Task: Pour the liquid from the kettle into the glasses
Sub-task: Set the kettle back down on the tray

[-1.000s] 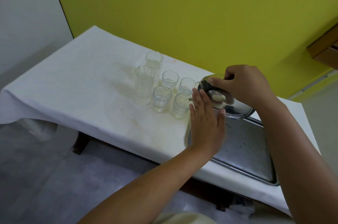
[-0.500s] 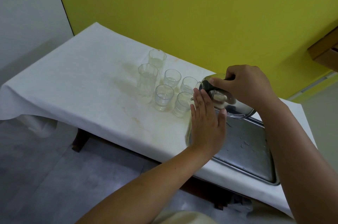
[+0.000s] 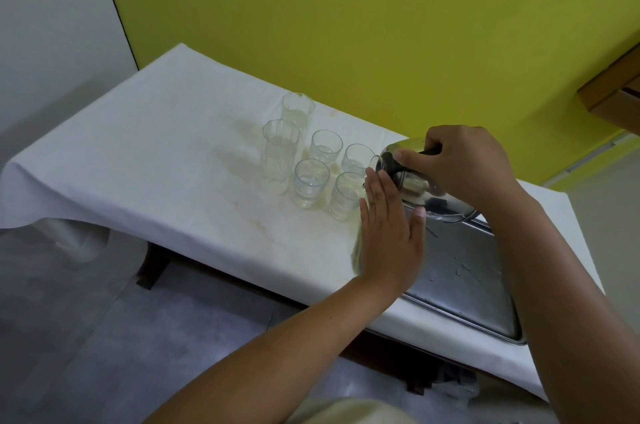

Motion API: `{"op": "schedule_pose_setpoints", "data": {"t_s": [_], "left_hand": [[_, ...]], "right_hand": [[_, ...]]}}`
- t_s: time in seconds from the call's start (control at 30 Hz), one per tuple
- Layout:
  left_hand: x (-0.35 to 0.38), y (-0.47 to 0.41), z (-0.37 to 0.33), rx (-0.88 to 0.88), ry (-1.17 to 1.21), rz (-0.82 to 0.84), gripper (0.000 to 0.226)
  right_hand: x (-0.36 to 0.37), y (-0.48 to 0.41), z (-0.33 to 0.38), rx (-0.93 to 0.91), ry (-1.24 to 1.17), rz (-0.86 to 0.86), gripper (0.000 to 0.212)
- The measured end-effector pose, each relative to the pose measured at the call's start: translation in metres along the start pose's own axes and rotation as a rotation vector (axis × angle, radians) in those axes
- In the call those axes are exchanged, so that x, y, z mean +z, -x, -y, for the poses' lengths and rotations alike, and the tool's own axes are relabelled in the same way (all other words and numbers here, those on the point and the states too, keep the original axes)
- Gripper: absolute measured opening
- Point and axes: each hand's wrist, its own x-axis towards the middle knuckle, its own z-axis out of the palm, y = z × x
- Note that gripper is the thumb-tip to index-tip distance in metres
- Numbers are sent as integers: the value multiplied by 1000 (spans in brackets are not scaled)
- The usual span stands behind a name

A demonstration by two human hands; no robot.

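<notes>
- A steel kettle (image 3: 412,181) is held tipped over on its side above the far-left corner of a metal tray (image 3: 460,285), its mouth turned toward the glasses.
- The kettle's dark handle is gripped by the right hand (image 3: 460,160), fingers curled closed around it and the thumb laid along the body.
- The left hand (image 3: 388,229) is held flat with fingers straight and pressed together, the thumb apart; its fingertips are set against the kettle's lower side, nothing being grasped.
- Six clear glasses are grouped on the white tablecloth (image 3: 138,163), left of the kettle: two tall ones (image 3: 280,153) at the left and four short ones.
- The nearest short glass (image 3: 346,195) stands just beside the left fingertips; liquid is seen in it.
- Whether liquid is flowing cannot be told.
- Yellowish stains are seen on the cloth around the glasses.
</notes>
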Motion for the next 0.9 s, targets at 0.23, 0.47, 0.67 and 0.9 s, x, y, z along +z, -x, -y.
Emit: {"op": "schedule_pose_setpoints", "data": {"t_s": [0.23, 0.47, 0.67, 0.9], "left_hand": [[-3, -2, 4, 78, -25, 112, 65], [-6, -13, 1, 284, -172, 251, 63], [-3, -38, -7, 353, -367, 455, 66], [-4, -67, -18, 398, -508, 641, 54]], "right_hand": [[2, 15, -18, 173, -152, -23, 52], [24, 57, -58, 548, -606, -162, 64], [45, 81, -66, 797, -861, -292, 67], [74, 91, -42, 901, -1019, -583, 59]]}}
